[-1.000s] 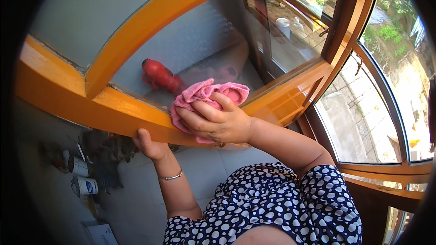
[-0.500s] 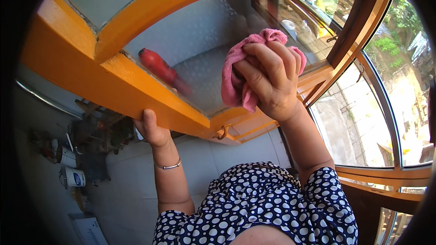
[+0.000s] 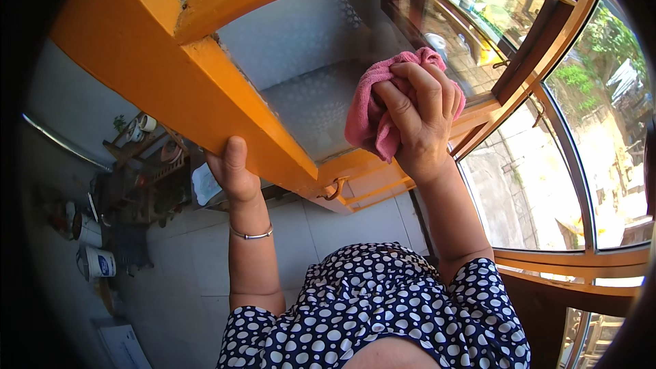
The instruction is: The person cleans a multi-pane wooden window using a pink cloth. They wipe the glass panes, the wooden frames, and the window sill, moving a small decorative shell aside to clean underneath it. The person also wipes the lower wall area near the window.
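Observation:
My right hand (image 3: 427, 119) is closed around a crumpled pink cloth (image 3: 367, 117) and presses it to the glass pane (image 3: 301, 41), near the pane's right side. The pane sits in an orange wooden window sash (image 3: 171, 75). On the sash's lower left edge, my left hand (image 3: 238, 171) has its thumb on the near face; its fingers go behind the wood and are mostly hidden. A small metal hook (image 3: 335, 189) hangs at the sash's lower corner, between my two hands.
To the right stands another orange-framed window (image 3: 540, 184), with paving and greenery outside. Low on the left are a wooden rack (image 3: 147, 150) with pots, a white bucket (image 3: 99, 263) and a pale box (image 3: 124, 345) on the tiled floor (image 3: 184, 260).
The sash's left side has shifted and looks steeper, with my left hand still on it. The red bottle seen in the pane is out of sight. The cloth has moved slightly right.

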`<state>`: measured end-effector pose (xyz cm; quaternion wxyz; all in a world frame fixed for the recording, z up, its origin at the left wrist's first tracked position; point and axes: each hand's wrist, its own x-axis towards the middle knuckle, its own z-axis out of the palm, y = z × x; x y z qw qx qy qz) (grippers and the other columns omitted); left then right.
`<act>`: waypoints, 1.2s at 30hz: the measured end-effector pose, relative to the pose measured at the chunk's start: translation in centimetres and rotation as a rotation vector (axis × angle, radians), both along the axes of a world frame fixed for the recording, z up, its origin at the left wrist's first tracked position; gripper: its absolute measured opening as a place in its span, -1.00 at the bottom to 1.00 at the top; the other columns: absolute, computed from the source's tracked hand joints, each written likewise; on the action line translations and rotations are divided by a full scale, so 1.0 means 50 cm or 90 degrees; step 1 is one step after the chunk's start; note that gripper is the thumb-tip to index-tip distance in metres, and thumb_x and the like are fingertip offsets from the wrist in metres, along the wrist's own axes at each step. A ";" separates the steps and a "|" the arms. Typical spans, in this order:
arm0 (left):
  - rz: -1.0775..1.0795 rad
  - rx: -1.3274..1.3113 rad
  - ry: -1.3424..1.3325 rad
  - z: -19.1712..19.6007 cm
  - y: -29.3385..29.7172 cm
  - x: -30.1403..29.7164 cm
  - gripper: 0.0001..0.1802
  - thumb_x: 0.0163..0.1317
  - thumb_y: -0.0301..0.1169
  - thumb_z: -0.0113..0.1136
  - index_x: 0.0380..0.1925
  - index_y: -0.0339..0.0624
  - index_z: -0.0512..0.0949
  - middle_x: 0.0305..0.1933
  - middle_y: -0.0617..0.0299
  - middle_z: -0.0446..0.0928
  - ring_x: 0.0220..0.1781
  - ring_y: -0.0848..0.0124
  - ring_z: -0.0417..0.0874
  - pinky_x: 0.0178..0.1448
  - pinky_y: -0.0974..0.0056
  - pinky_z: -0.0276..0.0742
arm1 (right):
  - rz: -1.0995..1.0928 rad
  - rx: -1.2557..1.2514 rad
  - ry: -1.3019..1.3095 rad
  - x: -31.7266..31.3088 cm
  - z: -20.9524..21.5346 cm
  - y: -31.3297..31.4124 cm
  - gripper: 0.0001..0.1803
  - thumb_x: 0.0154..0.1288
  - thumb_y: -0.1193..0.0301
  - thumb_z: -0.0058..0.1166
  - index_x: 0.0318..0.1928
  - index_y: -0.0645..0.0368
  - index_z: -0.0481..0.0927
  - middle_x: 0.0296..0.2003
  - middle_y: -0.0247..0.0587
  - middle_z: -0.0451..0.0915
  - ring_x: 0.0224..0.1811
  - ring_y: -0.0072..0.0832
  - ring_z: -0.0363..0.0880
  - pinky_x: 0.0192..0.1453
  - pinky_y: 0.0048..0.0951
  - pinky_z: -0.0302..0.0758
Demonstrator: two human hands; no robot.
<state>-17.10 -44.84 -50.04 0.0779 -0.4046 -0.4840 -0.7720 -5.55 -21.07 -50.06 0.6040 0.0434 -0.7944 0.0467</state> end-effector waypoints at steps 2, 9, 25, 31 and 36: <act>0.006 0.006 -0.005 0.000 0.001 0.000 -0.31 0.35 -0.10 0.26 0.29 -0.35 0.32 0.14 0.01 0.51 0.10 0.17 0.62 0.18 0.00 0.60 | -0.002 0.006 -0.019 0.003 -0.016 -0.003 -0.59 -0.05 0.37 0.26 -0.07 -0.04 0.72 0.11 -0.28 0.52 0.19 -0.23 0.46 0.20 -0.14 0.30; 0.040 -0.019 0.034 -0.003 0.004 -0.017 -0.30 0.40 -0.08 0.16 0.34 -0.36 0.28 0.19 -0.03 0.48 0.14 0.11 0.60 0.19 -0.04 0.62 | -0.055 0.037 -0.048 0.014 0.005 -0.013 -0.58 -0.02 0.36 0.25 -0.05 -0.07 0.70 0.11 -0.29 0.51 0.20 -0.23 0.46 0.20 -0.13 0.29; 0.039 -0.020 -0.001 -0.015 -0.001 -0.022 -0.33 0.35 -0.09 0.29 0.26 -0.32 0.32 0.15 0.18 0.47 0.17 0.40 0.49 0.29 0.26 0.39 | -0.100 0.032 -0.082 0.025 -0.013 -0.028 -0.60 0.08 0.39 0.22 0.00 0.02 0.68 0.13 -0.20 0.52 0.23 -0.15 0.47 0.23 -0.12 0.33; 0.014 -0.011 -0.010 -0.010 -0.001 -0.021 -0.29 0.34 -0.08 0.31 0.29 -0.29 0.29 0.14 0.22 0.47 0.17 0.40 0.48 0.31 0.26 0.36 | -0.114 0.019 -0.067 0.021 0.009 -0.038 -0.64 0.08 0.39 0.23 -0.04 0.03 0.68 0.10 -0.19 0.54 0.21 -0.14 0.50 0.23 -0.15 0.35; 0.034 -0.007 -0.010 -0.023 0.001 -0.033 -0.32 0.35 -0.08 0.31 0.27 -0.28 0.32 0.15 0.25 0.43 0.20 0.43 0.43 0.34 0.27 0.32 | -0.107 0.027 -0.092 0.024 -0.012 -0.034 -0.64 0.08 0.38 0.23 -0.04 0.02 0.69 0.11 -0.21 0.54 0.21 -0.16 0.50 0.24 -0.16 0.35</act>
